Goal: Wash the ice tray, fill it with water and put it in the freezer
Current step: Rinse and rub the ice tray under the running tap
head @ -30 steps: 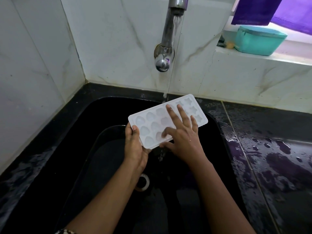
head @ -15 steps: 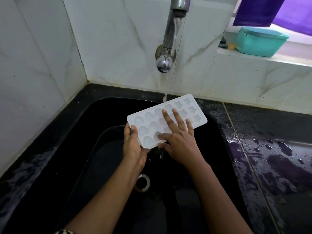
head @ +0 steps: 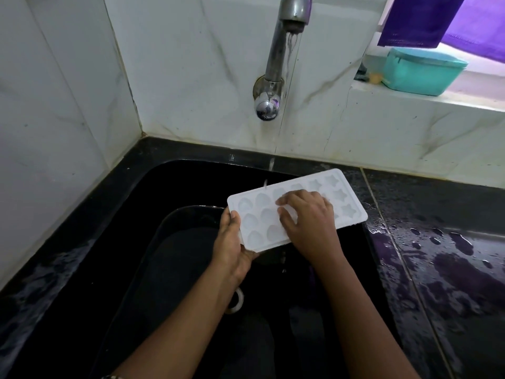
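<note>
A white ice tray [head: 347,206] with shell-shaped and star-shaped cups is held tilted over the black sink [head: 175,181]. My left hand [head: 232,242] grips its near left corner, thumb on top. My right hand [head: 308,214] lies on the tray's middle with fingers bent, fingertips touching the cups. A thin stream of water runs from the steel tap [head: 284,56] down to the tray's far edge.
A dark basin [head: 175,242] sits inside the sink, with a white drain ring [head: 237,302] beside my left forearm. The black counter [head: 451,255] on the right is wet. A teal lidded box [head: 420,72] stands on the window ledge under purple cloth [head: 426,20].
My right hand's fingers, stretched flat across the cups before, have curled and drawn back toward the tray's middle. The left hand keeps its grip on the corner.
</note>
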Available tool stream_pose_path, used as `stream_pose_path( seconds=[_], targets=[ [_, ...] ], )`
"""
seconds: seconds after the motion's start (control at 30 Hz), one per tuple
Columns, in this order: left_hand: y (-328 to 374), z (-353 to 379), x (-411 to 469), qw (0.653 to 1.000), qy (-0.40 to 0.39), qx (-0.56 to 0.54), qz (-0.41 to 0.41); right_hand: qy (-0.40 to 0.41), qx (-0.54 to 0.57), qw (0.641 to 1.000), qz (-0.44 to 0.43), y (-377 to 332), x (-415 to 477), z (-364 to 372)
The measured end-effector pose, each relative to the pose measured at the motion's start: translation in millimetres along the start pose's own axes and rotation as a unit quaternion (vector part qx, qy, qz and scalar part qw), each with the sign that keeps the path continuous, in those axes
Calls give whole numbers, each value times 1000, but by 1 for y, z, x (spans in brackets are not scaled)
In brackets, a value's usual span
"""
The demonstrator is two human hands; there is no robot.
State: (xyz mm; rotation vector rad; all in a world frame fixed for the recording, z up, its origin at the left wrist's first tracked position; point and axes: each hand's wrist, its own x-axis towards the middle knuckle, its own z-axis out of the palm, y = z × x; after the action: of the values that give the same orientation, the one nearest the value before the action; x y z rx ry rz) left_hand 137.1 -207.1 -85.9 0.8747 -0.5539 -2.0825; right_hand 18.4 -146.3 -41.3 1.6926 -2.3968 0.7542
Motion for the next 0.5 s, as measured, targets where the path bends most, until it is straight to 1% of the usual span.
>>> stream_pose_path(
  seconds=[0.13, 0.27, 0.33, 0.4, 0.5],
  targets=[
    [-8, 0, 0, 999, -33, 10, -17, -22, -1, 999, -25, -9, -3, 11],
    [-12, 1, 0, 998, -57, 17, -37, -118, -53, 991, -32, -15, -5, 19],
    [-11, 1, 0, 997, -68, 20, -44, -134, -58, 989, -37, -17, -7, 23],
    [-11, 0, 0, 996, -73, 23, -39, -122, -54, 990, -42, -16, -8, 28],
    [-13, 3, 0, 996, -73, 30, -35, -37, -85, 995, -43, -14, -5, 32]
  ],
)
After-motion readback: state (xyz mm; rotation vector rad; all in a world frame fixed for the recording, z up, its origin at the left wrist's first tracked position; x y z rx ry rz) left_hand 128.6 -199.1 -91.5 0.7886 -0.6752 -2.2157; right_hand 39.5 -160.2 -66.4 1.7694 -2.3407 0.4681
